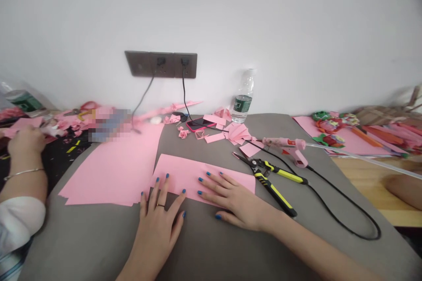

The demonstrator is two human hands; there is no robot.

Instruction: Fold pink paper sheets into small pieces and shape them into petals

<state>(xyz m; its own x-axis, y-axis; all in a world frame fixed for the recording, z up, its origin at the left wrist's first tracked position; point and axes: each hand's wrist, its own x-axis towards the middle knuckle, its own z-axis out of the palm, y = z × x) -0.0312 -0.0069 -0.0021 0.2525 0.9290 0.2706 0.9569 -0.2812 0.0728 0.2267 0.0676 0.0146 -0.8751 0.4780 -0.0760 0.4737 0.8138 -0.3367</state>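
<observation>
A pink paper strip, apparently folded over, lies across the grey table in front of me. My left hand rests with spread fingers at its lower left edge, fingertips touching the paper. On its right half, my right hand lies flat with the fingers stretched out. Neither hand grips anything. Larger pink sheets are stacked to the left. Just right of the strip lie yellow-and-black shears with their blades apart, and beyond them a pink glue gun with a black cord.
Behind the strip are a phone, small pink paper pieces and a water bottle. Another person's hand is at the far left among pink scraps. Coloured paper flowers lie at the right. Cords run to a wall socket.
</observation>
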